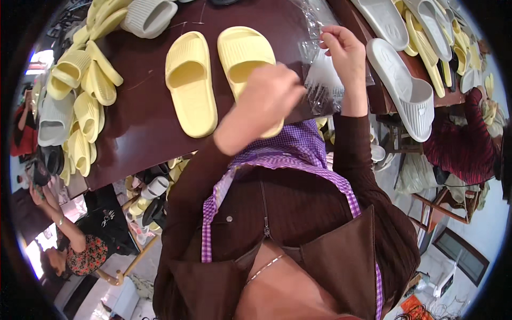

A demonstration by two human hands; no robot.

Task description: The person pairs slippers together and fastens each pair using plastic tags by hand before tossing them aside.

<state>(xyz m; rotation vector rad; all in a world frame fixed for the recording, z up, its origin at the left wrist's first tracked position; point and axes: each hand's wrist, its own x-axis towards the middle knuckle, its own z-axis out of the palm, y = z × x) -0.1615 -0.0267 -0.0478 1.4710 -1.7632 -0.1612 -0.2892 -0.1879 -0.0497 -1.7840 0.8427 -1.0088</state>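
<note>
Both my hands hold a clear plastic bag (320,80) above the near edge of the dark brown table (144,117). My left hand (272,98) grips the bag's lower part. Higher up, my right hand (341,48) pinches its top edge. A pair of pale yellow slide sandals lies side by side on the table just left of the bag: one sandal (189,82) fully visible, the other sandal (245,58) partly covered by my left hand.
A heap of yellow and grey sandals (80,96) lines the table's left side. White and yellow sandals (405,80) lie on the right. A person in a patterned top (80,250) sits lower left, another in red (464,144) at right.
</note>
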